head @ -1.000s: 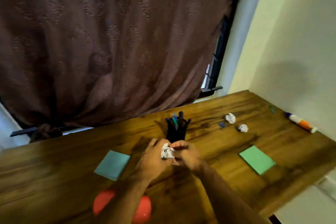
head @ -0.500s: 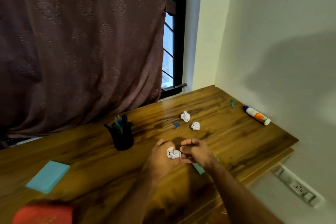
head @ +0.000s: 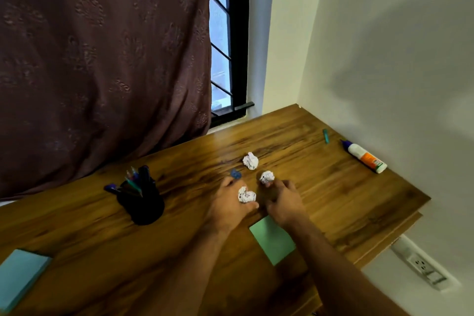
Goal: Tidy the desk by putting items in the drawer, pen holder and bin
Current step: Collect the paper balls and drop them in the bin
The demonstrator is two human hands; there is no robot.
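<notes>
Wooden desk (head: 333, 187) w/ black pen holder (head: 143, 204) containing pens. Left hand (head: 230, 202) grips paper ball (head: 246, 195); right hand (head: 282, 200) pinches second ball (head: 266, 177). Hands adjacent.

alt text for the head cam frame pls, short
Over a wooden desk, the left hand holds a crumpled paper ball while the right hand reaches a second paper ball; a third paper ball lies just beyond. Also on the desk: a black pen holder, a green notepad and a glue bottle.
</notes>
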